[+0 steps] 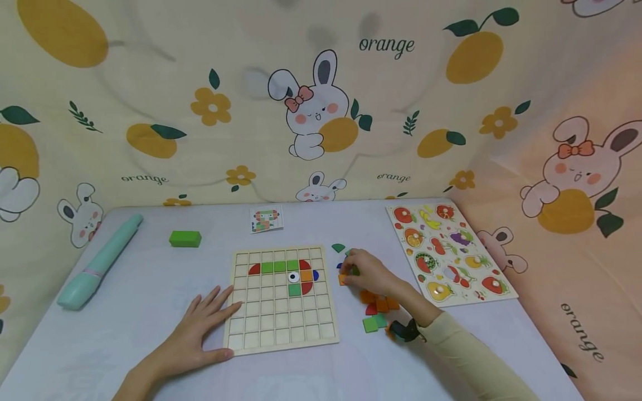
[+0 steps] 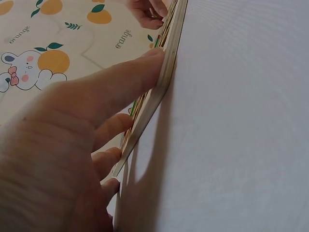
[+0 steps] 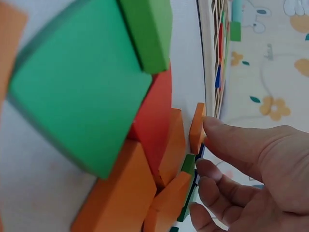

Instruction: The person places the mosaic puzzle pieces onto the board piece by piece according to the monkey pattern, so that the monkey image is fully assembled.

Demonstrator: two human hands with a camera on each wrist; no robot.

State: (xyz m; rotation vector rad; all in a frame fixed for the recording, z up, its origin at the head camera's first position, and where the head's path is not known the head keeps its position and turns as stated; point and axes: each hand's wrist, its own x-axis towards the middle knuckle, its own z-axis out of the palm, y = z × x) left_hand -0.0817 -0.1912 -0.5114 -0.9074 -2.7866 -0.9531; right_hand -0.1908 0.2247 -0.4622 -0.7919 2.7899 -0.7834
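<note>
A wooden grid board [image 1: 267, 322] lies flat on the white bench [image 1: 90, 356], in front of the person. The left hand [image 1: 205, 320] rests at its left edge, its grip spread with the fingers apart; the thumb touches the near-left corner.

To the board's right, the right hand [image 1: 371, 271] reaches down among loose coloured tiles. Its thumb is at an orange square tile [image 3: 197, 128], the fingers bent beside it; I cannot tell whether this grip is clamped on the tile or only near it. Close by lie more orange tiles [image 1: 382, 304], a red tile [image 1: 370, 309], green square tiles [image 1: 370, 324] and a dark green quarter-round tile [image 1: 338, 247].

Set in the board's upper cells are red rounded pieces, green squares, an eye tile [image 1: 293, 277], an orange square and a blue half-round piece [image 1: 315, 275].

Behind the board stands a pattern card [image 1: 267, 219]. A green block [image 1: 185, 239] and a mint-green tapered object [image 1: 95, 273] lie to the left, a fruit puzzle board [image 1: 458, 301] to the right.
</note>
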